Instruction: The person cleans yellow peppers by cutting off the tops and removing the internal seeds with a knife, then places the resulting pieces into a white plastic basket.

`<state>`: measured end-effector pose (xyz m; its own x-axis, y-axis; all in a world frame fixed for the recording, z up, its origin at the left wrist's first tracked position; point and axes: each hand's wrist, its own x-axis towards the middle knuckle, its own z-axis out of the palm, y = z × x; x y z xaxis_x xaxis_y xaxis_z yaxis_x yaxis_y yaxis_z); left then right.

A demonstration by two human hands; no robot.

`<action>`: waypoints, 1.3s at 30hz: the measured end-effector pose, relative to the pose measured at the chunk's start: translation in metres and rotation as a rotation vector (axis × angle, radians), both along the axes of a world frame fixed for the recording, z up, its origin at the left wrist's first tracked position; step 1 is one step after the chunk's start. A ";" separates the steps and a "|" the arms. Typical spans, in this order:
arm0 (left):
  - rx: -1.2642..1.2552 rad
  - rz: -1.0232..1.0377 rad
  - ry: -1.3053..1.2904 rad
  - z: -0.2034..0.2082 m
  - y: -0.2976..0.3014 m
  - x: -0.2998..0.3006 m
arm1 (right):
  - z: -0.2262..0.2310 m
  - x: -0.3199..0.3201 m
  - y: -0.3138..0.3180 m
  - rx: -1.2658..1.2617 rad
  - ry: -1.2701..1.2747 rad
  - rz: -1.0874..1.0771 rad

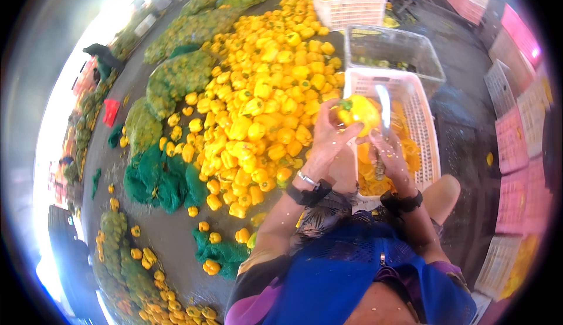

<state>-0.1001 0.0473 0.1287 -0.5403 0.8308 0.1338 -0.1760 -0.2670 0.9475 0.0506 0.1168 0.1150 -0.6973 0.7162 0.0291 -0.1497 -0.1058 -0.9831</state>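
Note:
A yellow bell pepper [362, 114] with a green stem is held up by my left hand [329, 137], its fingers and thumb wrapped round the pepper's left side. My right hand [392, 158] is closed round the handle of a knife [384, 105]. The blade points away from me and stands just right of the pepper; whether it touches the skin I cannot tell. Below both hands is a white plastic crate [423, 128] between my knees, with cut yellow pepper pieces [370, 178] in it.
A large heap of yellow peppers [258, 114] lies to the left. Behind my crate stand a see-through bin [431, 58] and a white crate [346, 14] full of peppers. Green net sacks [164, 175] lie at left; stacked pink crates [511, 143] line the right.

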 end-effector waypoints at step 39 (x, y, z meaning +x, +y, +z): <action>-0.422 0.088 0.531 -0.002 -0.032 0.071 | -0.056 0.073 -0.042 0.609 -0.431 -0.188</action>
